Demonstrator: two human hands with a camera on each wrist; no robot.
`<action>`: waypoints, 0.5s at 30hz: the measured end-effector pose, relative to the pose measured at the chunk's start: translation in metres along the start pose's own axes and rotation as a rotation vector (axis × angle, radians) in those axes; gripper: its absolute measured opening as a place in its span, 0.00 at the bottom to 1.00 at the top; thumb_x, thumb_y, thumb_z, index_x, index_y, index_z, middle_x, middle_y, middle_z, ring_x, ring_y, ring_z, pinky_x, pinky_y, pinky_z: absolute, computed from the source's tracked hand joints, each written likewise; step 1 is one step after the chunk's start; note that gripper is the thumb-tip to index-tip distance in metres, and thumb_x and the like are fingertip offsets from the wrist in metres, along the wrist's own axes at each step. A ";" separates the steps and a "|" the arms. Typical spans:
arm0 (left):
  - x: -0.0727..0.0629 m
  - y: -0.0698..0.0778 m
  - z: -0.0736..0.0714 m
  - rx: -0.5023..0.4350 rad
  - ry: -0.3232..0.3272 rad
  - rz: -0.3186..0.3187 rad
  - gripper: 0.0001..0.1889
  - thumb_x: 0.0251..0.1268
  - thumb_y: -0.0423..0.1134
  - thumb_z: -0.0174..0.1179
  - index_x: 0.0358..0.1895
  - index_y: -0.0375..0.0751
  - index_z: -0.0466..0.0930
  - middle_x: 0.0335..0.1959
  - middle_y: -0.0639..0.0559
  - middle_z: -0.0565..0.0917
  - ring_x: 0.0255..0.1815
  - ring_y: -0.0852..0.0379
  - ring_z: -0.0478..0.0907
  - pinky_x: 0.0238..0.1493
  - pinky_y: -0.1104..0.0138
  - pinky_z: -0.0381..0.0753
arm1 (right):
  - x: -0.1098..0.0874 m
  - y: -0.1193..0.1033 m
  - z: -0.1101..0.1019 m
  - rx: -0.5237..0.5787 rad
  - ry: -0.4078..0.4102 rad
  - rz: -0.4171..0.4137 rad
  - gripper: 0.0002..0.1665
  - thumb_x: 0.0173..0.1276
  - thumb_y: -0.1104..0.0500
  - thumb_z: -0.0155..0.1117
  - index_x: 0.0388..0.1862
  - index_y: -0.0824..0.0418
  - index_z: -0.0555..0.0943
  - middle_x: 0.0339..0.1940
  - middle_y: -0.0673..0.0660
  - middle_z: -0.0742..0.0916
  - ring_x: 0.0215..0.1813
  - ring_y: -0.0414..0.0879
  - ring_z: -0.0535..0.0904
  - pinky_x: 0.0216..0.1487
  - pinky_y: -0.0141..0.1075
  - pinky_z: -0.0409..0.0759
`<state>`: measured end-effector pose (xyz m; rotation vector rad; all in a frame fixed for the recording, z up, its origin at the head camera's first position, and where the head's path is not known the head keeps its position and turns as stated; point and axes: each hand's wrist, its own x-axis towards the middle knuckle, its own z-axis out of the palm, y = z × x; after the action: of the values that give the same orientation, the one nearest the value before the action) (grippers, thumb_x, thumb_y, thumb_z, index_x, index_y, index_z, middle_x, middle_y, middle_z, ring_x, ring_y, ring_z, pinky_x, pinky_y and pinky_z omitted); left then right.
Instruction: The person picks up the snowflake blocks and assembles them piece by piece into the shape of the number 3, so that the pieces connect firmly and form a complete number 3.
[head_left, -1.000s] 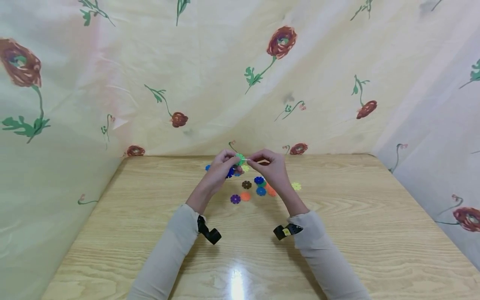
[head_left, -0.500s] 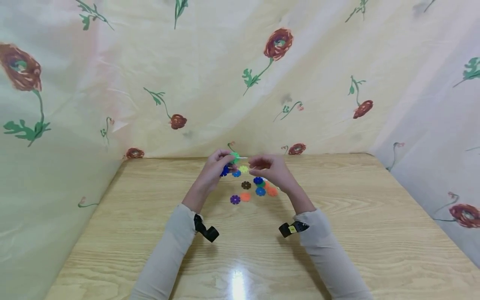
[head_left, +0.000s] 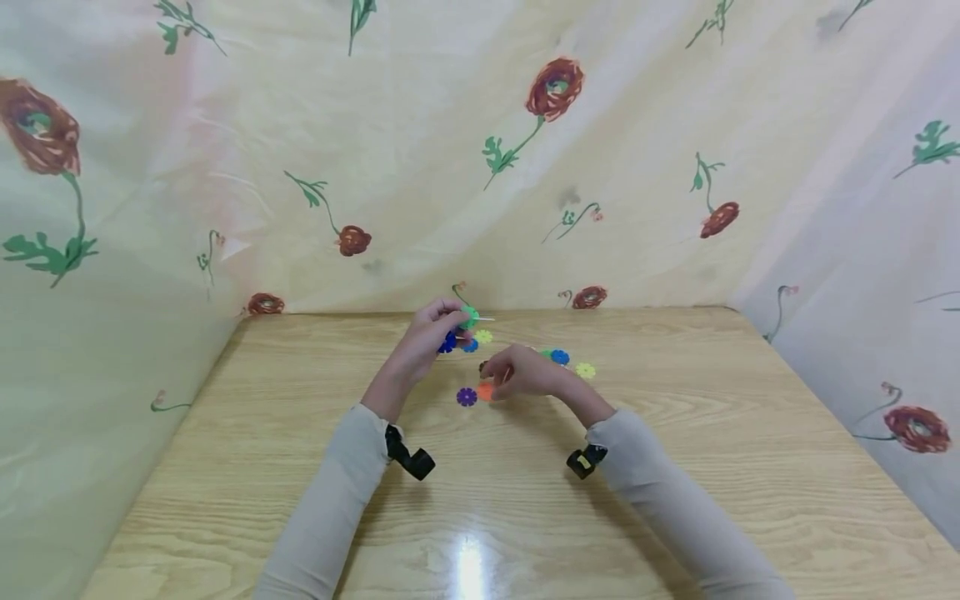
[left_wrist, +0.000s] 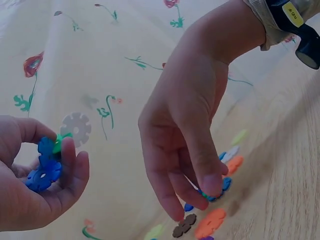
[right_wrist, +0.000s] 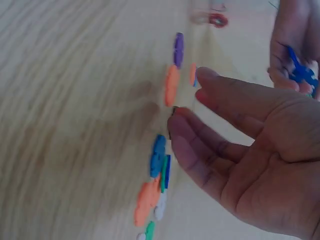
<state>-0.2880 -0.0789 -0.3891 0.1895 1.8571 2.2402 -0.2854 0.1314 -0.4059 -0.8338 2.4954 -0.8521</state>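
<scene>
Wooden table point(head_left: 675, 417): my left hand point(head_left: 425, 343) grips blue-green cluster point(left_wrist: 46, 170); right hand point(head_left: 528, 372), empty, has dropped mid-frame near orange disc point(head_left: 484, 392), leaving white disc point(left_wrist: 76, 128) joined.

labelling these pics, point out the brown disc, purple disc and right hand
brown disc point(left_wrist: 184, 226), left wrist view, its flat face
purple disc point(head_left: 467, 397), head view, its middle
right hand point(head_left: 522, 369), head view, its back

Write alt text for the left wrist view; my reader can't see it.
A left hand holds a cluster of blue, green and pale notched discs; a right hand, fingers down, hangs near a brown disc and an orange disc on a wooden table, floral cloth behind.
</scene>
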 end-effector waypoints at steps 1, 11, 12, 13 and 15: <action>0.000 0.000 0.000 0.004 -0.002 -0.002 0.04 0.78 0.38 0.55 0.47 0.41 0.75 0.37 0.53 0.78 0.34 0.61 0.81 0.44 0.70 0.86 | 0.001 0.000 0.002 -0.020 -0.008 0.011 0.20 0.64 0.63 0.74 0.55 0.67 0.85 0.42 0.62 0.89 0.44 0.48 0.85 0.47 0.38 0.84; -0.001 -0.001 0.000 0.010 -0.021 0.004 0.05 0.78 0.38 0.54 0.47 0.41 0.75 0.38 0.53 0.78 0.34 0.62 0.81 0.46 0.68 0.85 | 0.011 0.001 0.018 -0.156 0.037 0.090 0.14 0.62 0.67 0.74 0.47 0.61 0.88 0.39 0.56 0.88 0.37 0.44 0.79 0.39 0.34 0.79; -0.001 0.000 0.000 0.005 -0.020 0.005 0.05 0.79 0.38 0.54 0.47 0.41 0.75 0.38 0.53 0.78 0.34 0.62 0.81 0.45 0.68 0.85 | 0.011 0.000 0.018 -0.152 0.044 0.097 0.13 0.61 0.67 0.74 0.45 0.61 0.87 0.39 0.56 0.88 0.38 0.45 0.80 0.39 0.35 0.79; -0.001 0.001 0.000 0.001 -0.020 0.006 0.05 0.79 0.38 0.54 0.47 0.41 0.75 0.38 0.53 0.78 0.34 0.62 0.81 0.45 0.69 0.85 | 0.011 0.000 0.019 -0.145 0.052 0.107 0.12 0.60 0.67 0.75 0.43 0.61 0.87 0.38 0.56 0.88 0.38 0.45 0.79 0.40 0.35 0.79; -0.002 0.002 0.000 -0.005 -0.017 0.007 0.05 0.79 0.38 0.54 0.47 0.41 0.75 0.38 0.53 0.78 0.34 0.62 0.81 0.44 0.69 0.85 | 0.011 -0.001 0.018 -0.117 0.066 0.123 0.11 0.58 0.68 0.76 0.40 0.62 0.85 0.36 0.56 0.86 0.37 0.46 0.78 0.39 0.35 0.77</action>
<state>-0.2858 -0.0798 -0.3871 0.2141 1.8455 2.2408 -0.2836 0.1162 -0.4202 -0.6905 2.6440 -0.7093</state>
